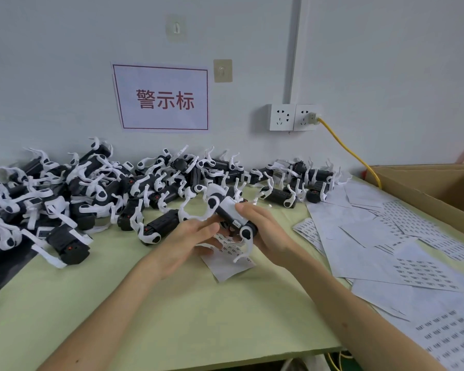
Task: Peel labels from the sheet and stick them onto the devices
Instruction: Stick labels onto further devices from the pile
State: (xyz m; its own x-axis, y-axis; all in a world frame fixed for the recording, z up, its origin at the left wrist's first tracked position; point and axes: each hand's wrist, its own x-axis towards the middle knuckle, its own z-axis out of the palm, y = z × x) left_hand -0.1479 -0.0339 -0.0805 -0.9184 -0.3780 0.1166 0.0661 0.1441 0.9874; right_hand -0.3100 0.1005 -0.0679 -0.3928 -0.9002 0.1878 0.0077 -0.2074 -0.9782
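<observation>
While the right hand (265,232) grips 1 black cylindrical plastic device with white clips (229,213) above the pale green table (172,317), the left hand (189,238) reaches in open, fingers straight; the white paper label sheet (227,263) lies flat beneath the 2 hands.

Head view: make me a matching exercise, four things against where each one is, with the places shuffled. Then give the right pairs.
Things
1. held device
2. yellow cable
3. cardboard box
4. sign

Places
a. on the wall above the pile of devices
b. at the far right of the view
c. plugged into the wall socket
d. gripped by the right hand over a label sheet

Pairs: 1-d; 2-c; 3-b; 4-a
</observation>
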